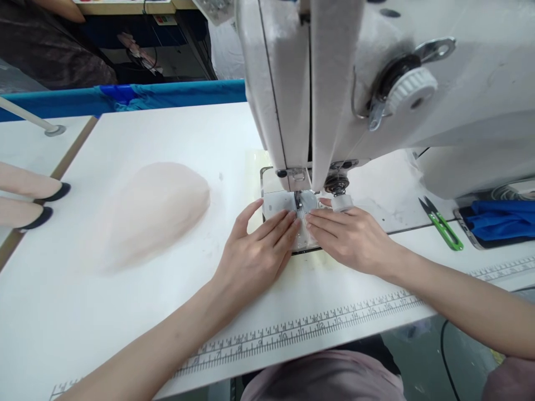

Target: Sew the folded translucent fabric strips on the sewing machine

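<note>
head view: left hand [254,257] lies flat on the table [125,139], palm down, fingers straight and close together, tips pressing a small pale piece [305,243] at the needle plate [273,207]. right hand [349,240] mirrors it from the other side, also flat, fingers extended, tips on the same piece. neither hand grips anything, both just press down. fingertips of the two hands nearly meet, just in front of the presser foot [297,201]. the piece sits under the head of the sewing machine [334,83]; how far it runs under the foot i can't tell. left of the hands, apart from them, a pink sheer pile [146,214] lies on the table. right of the machine bed are green snips [445,225], with blue cloth [501,220] beside them. a printed ruler [313,323] runs along the near table edge, under both forearms.
</note>
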